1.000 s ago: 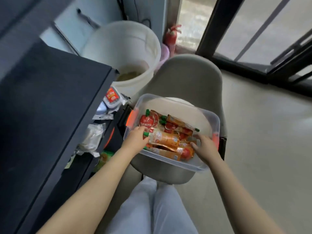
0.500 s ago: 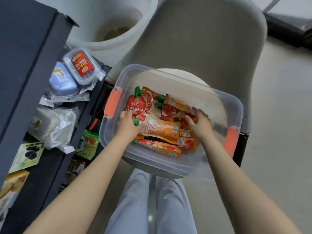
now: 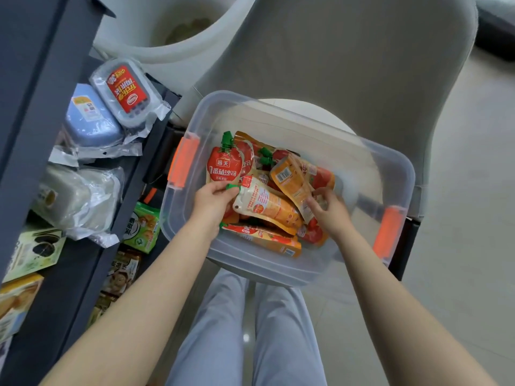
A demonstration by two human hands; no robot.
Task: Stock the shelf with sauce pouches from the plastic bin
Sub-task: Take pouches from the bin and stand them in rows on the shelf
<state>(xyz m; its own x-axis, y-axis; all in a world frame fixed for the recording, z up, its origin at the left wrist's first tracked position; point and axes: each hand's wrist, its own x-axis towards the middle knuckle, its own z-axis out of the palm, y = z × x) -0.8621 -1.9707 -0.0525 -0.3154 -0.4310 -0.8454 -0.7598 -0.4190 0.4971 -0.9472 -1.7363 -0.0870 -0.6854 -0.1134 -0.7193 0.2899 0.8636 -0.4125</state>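
Note:
A clear plastic bin point(image 3: 320, 129) with orange latches rests on a grey chair and holds several red and orange sauce pouches with green caps. My left hand point(image 3: 213, 200) grips the bottom edge of a red tomato-shaped pouch point(image 3: 224, 165), which stands tilted up at the bin's left side. My right hand point(image 3: 328, 210) pinches the lower end of an orange pouch point(image 3: 291, 181), lifted at an angle above the pile. Between my hands lies a pale orange pouch point(image 3: 264, 206). The dark shelf point(image 3: 69, 274) stands to the left.
The shelf holds wrapped plastic containers point(image 3: 122, 93), a bagged white item point(image 3: 78, 201) and snack packs point(image 3: 142, 227). A large white bucket point(image 3: 167, 37) stands behind it. The grey chair back point(image 3: 348, 57) rises beyond the bin. My legs are below the bin.
The view has tilted down and moved closer to the bin. My left hand has raised the red pouch upright, and my right hand has taken hold of an orange pouch and lifted it.

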